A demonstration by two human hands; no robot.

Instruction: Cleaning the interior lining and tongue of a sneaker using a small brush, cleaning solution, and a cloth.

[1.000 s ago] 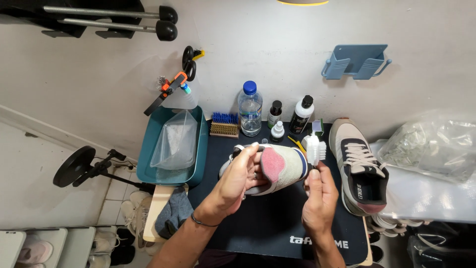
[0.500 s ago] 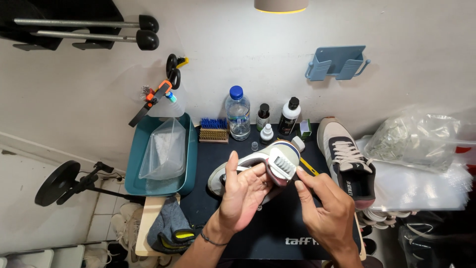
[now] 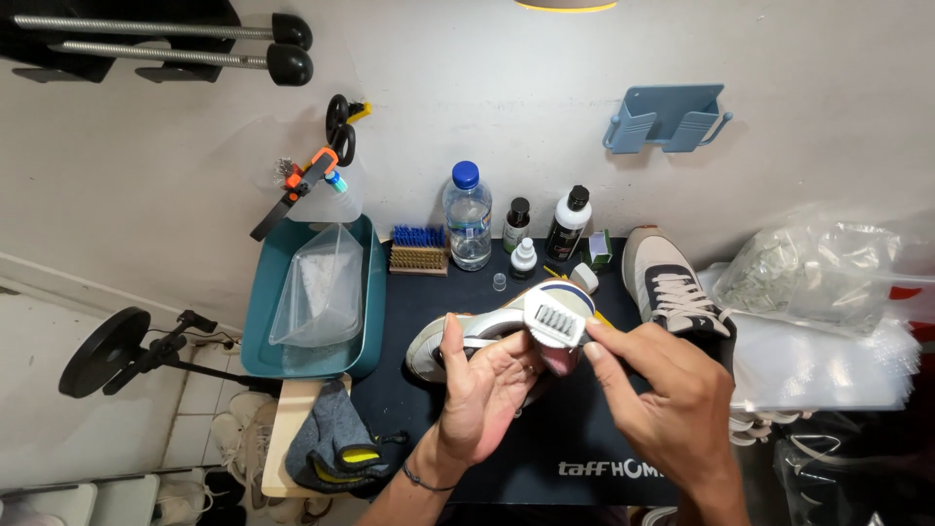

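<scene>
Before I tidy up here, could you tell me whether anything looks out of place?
A small clear cap lies loose on the dark mat, off its bottle. Otherwise nothing stands out: the bottles stand upright and nothing is spilled.

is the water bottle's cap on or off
On. The clear water bottle stands upright at the back of the dark mat with its blue cap seated on top.
</scene>
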